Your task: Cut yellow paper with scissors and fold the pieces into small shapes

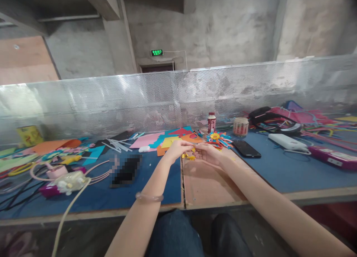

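My left hand [177,150] and my right hand [208,153] meet over the light brown board [212,186] in the middle of the table. Both are closed, fingertips together around a small yellow piece [193,149] that looks like paper; the fingers hide most of it. More yellow scraps [189,158] lie just under the fingertips. Beyond my left hand is a yellow paper sheet [169,142] on top of other coloured sheets. Past my right hand rests a paper flower [215,136] with a yellow centre and blue, red and white strips.
A black phone [247,149], a jar [240,127], a small bottle [211,122] and a white power bank [287,142] stand or lie to the right. On the left are a power strip with plugs [69,182], cables and paper strips. A perforated metal screen [111,104] borders the back.
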### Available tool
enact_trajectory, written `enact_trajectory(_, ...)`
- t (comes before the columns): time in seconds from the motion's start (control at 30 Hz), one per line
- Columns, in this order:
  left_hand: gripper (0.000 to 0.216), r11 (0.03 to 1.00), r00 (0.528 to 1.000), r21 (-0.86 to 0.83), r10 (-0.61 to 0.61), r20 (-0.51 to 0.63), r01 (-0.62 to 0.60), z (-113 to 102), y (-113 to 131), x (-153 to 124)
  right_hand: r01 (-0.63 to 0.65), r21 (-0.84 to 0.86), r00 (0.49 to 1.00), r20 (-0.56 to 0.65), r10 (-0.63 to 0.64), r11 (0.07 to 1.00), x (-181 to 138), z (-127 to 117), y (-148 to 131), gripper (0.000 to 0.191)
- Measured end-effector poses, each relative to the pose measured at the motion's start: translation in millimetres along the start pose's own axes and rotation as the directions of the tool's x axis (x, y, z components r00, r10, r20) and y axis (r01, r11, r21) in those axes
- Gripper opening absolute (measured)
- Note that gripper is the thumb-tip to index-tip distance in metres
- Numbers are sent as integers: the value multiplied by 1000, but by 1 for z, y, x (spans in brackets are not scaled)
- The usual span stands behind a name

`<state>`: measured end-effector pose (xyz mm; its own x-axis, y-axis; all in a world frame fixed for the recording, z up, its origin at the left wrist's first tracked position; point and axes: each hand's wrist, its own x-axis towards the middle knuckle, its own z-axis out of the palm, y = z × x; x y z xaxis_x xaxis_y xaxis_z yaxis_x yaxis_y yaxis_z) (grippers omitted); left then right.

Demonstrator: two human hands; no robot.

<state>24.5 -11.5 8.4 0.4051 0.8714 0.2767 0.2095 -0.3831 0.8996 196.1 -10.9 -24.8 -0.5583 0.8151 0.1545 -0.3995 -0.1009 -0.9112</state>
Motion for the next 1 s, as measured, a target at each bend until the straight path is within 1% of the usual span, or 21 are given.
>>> enact_trajectory(0.07, 22, 1000, 1000, 10, 0, -5, 0, 0, -1, 0, -10, 6, 1000, -3, 10, 1000, 0, 0, 0, 23)
enact_trajectory(0.27, 24, 998, 1000, 63, 18, 13, -18, -1, -2, 0, -7, -7, 1000, -1, 7, 1000, -1, 0, 0, 15)
enact_trajectory(0.57, 24, 997, 1000, 78, -5, 24, 3, -1, 1, -2, -4, -14, 1000, 20, 5, 1000, -2, 2, -1, 17)
enact_trajectory(0.8, 22, 999, 999, 29, -22, 38, 21, 0, 3, -2, 22, -39, 999, 27, -21, 999, -4, 3, -1, 14)
enact_trajectory(1.0, 22, 999, 999, -36, -28, 46, 30, 0, -1, 0, -1, -34, 1000, 17, 1, 999, -4, 5, -3, 12)
